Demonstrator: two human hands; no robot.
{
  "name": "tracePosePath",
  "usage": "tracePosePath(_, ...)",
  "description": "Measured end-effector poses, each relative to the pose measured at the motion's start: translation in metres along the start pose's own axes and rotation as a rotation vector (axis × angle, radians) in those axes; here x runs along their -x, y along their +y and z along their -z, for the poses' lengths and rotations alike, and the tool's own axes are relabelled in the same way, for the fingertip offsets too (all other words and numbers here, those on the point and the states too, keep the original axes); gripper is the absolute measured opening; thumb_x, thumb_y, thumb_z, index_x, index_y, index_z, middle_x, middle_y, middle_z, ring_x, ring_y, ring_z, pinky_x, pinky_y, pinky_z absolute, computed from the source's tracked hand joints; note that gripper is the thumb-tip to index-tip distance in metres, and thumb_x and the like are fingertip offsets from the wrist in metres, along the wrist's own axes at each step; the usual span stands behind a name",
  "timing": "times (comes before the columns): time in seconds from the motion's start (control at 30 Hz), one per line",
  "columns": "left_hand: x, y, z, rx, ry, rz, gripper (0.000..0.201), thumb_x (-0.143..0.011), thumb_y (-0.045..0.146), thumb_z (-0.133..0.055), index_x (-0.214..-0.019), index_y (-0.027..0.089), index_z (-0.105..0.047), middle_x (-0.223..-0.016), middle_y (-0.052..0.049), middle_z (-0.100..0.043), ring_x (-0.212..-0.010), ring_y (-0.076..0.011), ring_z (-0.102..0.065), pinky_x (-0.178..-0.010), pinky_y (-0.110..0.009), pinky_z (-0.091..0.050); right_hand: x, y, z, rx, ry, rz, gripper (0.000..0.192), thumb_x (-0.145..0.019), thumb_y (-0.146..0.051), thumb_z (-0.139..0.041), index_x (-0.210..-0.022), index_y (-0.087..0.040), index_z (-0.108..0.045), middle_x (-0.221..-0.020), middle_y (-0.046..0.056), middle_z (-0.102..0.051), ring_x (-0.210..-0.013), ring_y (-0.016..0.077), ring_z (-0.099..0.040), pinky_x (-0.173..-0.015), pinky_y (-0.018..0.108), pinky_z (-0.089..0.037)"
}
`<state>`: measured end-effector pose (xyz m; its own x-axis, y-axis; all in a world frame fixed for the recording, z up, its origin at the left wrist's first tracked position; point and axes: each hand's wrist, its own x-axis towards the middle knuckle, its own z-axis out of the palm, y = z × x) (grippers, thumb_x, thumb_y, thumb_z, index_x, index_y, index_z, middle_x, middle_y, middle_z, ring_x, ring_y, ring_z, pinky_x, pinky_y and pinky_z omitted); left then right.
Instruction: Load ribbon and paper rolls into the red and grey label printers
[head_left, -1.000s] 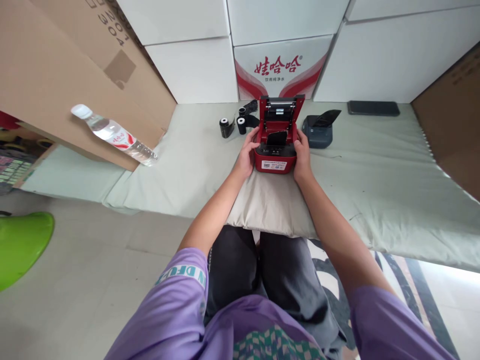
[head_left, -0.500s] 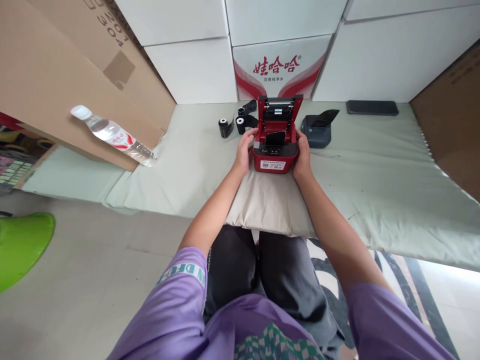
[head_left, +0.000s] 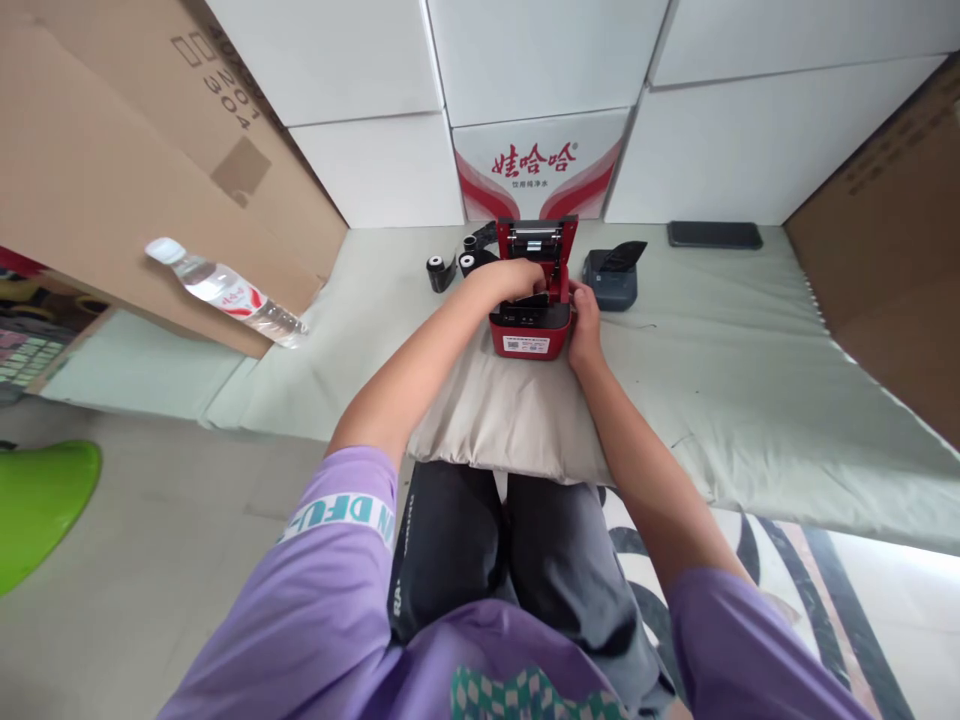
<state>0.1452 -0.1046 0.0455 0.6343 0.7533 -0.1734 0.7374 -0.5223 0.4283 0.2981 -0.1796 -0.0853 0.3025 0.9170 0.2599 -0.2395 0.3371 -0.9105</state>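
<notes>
A small red label printer (head_left: 531,330) with its lid standing open sits on a beige cushion (head_left: 517,420) on my lap edge. My left hand (head_left: 510,277) lies over the printer's open top and reaches into the compartment, hiding what is inside. My right hand (head_left: 583,325) grips the printer's right side. Two black rolls (head_left: 448,268) lie just left of the printer.
A dark grey printer (head_left: 611,280) stands right of the red one, and a black phone (head_left: 714,234) lies further right. A water bottle (head_left: 225,292) leans on cardboard at left. White cartons line the back, a brown box (head_left: 892,240) stands at right, a green stool (head_left: 37,500) at lower left.
My left hand has left the printer's left side and moved up over its open top. The right hand stays on the right side. The camera has shifted a little.
</notes>
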Motion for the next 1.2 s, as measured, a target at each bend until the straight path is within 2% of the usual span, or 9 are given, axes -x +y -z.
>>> tracePosePath(0.07, -0.003, 0.007, 0.003, -0.082, -0.068, 0.069, 0.024, -0.073, 0.009, -0.071, -0.086, 0.022, -0.086, -0.074, -0.005, -0.077, -0.074, -0.0279, -0.075, -0.086, -0.042, -0.059, -0.001, 0.001, 0.0, 0.007, 0.0, -0.003, 0.068, -0.08, -0.084, -0.069, -0.118, -0.027, -0.07, -0.124, 0.006, -0.075, -0.119, 0.0285, -0.072, -0.113, 0.051, -0.058)
tracePosePath(0.2, 0.003, 0.004, 0.007, -0.05, -0.075, 0.025, 0.015, -0.071, 0.013, -0.07, -0.077, 0.021, -0.081, -0.07, -0.004, -0.075, -0.073, -0.0264, -0.073, -0.086, -0.041, -0.059, -0.003, 0.004, 0.0, 0.046, 0.027, 0.021, 0.067, -0.08, -0.085, -0.068, -0.116, -0.028, -0.07, -0.124, 0.005, -0.075, -0.122, 0.0277, -0.07, -0.117, 0.05, -0.054)
tracePosePath(0.37, 0.021, -0.019, 0.003, 0.337, 0.166, -0.042, 0.02, -0.06, 0.011, -0.086, -0.078, 0.02, -0.083, -0.073, -0.004, -0.074, -0.096, -0.0336, -0.078, -0.109, -0.046, -0.056, -0.004, 0.006, -0.001, 0.032, -0.009, -0.044, 0.073, -0.075, -0.089, -0.07, -0.116, -0.028, -0.068, -0.12, 0.005, -0.075, -0.112, 0.0257, -0.072, -0.104, 0.046, -0.06)
tracePosePath(0.5, 0.039, -0.036, -0.009, 0.431, 0.337, -0.223, 0.032, -0.073, 0.022, -0.089, -0.102, 0.017, -0.078, -0.092, -0.006, -0.078, -0.097, -0.0279, -0.077, -0.101, -0.045, -0.061, -0.006, 0.005, -0.001, 0.032, -0.021, -0.043, 0.077, -0.068, -0.093, -0.074, -0.111, -0.029, -0.07, -0.119, 0.004, -0.075, -0.113, 0.0257, -0.07, -0.103, 0.044, -0.06)
tracePosePath(0.67, 0.077, -0.073, -0.006, 0.601, 0.857, -0.094, 0.037, -0.093, 0.048, -0.081, -0.113, 0.021, -0.066, -0.099, -0.004, -0.071, -0.105, -0.0239, -0.077, -0.086, -0.035, -0.064, -0.005, 0.003, 0.0, 0.078, -0.05, -0.019, 0.072, -0.075, -0.092, -0.069, -0.112, -0.029, -0.069, -0.118, 0.003, -0.075, -0.113, 0.0254, -0.069, -0.106, 0.043, -0.058)
tracePosePath(0.77, 0.096, -0.115, 0.001, 0.666, 1.209, 0.114, 0.048, -0.086, 0.058, -0.087, -0.111, 0.024, -0.064, -0.093, -0.002, -0.065, -0.104, -0.0234, -0.075, -0.079, -0.028, -0.062, -0.004, 0.004, 0.0, 0.091, -0.043, -0.008, 0.071, -0.077, -0.09, -0.069, -0.112, -0.029, -0.069, -0.117, 0.004, -0.074, -0.113, 0.0254, -0.069, -0.108, 0.043, -0.055)
tracePosePath(0.87, 0.103, -0.151, -0.007, 0.668, 1.421, 0.239, 0.049, -0.081, 0.056, -0.09, -0.103, 0.022, -0.062, -0.092, -0.002, -0.064, -0.096, -0.0183, -0.07, -0.077, -0.025, -0.059, -0.004, 0.004, -0.001, 0.081, -0.021, -0.007, 0.072, -0.075, -0.09, -0.07, -0.111, -0.028, -0.07, -0.115, 0.004, -0.074, -0.111, 0.0254, -0.068, -0.106, 0.043, -0.055)
tracePosePath(1.07, 0.102, -0.171, -0.053, 0.723, 1.509, 0.482, 0.04, -0.087, 0.05, -0.081, -0.098, 0.023, -0.053, -0.094, -0.002, -0.063, -0.088, -0.0133, -0.065, -0.078, -0.024, -0.057, -0.004, 0.002, 0.001, 0.115, -0.054, -0.013, 0.068, -0.079, -0.089, -0.068, -0.112, -0.03, -0.069, -0.112, 0.003, -0.073, -0.105, 0.0245, -0.067, -0.102, 0.042, -0.056)
tracePosePath(1.2, 0.11, -0.172, -0.06, 0.776, 1.45, 0.414, 0.056, -0.085, 0.071, -0.077, -0.104, 0.025, -0.053, -0.092, -0.002, -0.06, -0.085, -0.0144, -0.066, -0.065, -0.024, -0.052, -0.003, -0.001, 0.002, 0.12, -0.049, -0.002, 0.072, -0.076, -0.092, -0.069, -0.11, -0.029, -0.07, -0.111, 0.004, -0.073, -0.105, 0.0255, -0.067, -0.102, 0.043, -0.056)
